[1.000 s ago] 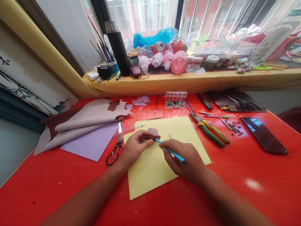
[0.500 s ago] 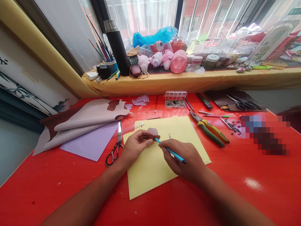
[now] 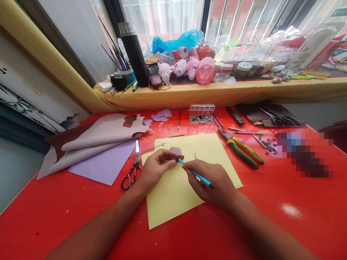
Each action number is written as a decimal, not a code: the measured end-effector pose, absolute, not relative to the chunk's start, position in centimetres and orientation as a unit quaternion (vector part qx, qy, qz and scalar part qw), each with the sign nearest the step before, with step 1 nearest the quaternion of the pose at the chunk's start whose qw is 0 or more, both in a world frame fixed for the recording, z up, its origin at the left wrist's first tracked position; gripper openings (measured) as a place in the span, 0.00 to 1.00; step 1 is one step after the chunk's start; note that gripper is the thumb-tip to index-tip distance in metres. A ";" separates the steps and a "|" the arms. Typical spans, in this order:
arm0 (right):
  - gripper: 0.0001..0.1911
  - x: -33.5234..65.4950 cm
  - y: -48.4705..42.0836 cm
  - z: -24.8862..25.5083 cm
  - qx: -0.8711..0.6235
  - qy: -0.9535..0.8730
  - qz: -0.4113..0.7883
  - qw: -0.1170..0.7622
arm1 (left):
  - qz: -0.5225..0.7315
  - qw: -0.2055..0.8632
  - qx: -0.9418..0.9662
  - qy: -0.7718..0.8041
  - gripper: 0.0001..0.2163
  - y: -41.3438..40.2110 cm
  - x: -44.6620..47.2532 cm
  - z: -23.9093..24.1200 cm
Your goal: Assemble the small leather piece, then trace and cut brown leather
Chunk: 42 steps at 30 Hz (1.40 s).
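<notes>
My left hand [image 3: 155,169] pinches a small mauve cut-out piece [image 3: 176,151] and holds it down on a yellow sheet [image 3: 173,191] lying on the red table [image 3: 54,209]. In my right hand [image 3: 211,184] is a thin blue pen-like tool [image 3: 195,174], gripped like a pencil, its tip touching the lower edge of the small piece. Both hands rest on the yellow sheet, close together near its upper middle.
Scissors [image 3: 132,168] lie left of my left hand, beside lilac paper [image 3: 105,164] and folded mauve sheets [image 3: 100,139]. Green-handled pliers [image 3: 240,148], small pens, dark beads [image 3: 269,146] and a clear compartment box [image 3: 202,109] lie to the right and behind. The windowsill [image 3: 217,94] is crowded with craft goods.
Hardly anything has changed: both hands keep their hold, and the view has shifted very slightly.
</notes>
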State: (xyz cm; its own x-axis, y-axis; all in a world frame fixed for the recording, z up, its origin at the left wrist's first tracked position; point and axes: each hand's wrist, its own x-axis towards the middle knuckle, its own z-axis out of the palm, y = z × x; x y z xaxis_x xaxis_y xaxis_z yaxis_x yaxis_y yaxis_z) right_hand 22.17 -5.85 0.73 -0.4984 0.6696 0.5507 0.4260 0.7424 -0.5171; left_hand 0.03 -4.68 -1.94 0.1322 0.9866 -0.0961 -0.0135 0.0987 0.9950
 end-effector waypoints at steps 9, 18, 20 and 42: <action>0.09 22.1 -5.9 1.0 -0.312 -0.850 0.157 0.395 | 0.452 0.580 0.484 0.475 0.13 -4.6 0.1 -2.3; 0.09 22.1 -6.0 1.4 -0.293 -0.848 0.158 0.413 | 0.488 0.575 0.464 0.465 0.28 -4.3 0.2 -2.7; 0.09 22.1 -6.0 1.4 -0.291 -0.849 0.154 0.413 | 0.492 0.574 0.455 0.470 0.30 -4.2 0.1 -2.8; 0.09 22.1 -6.0 1.3 -0.292 -0.856 0.143 0.402 | 0.492 0.604 0.448 0.439 0.24 -4.3 -0.1 -3.0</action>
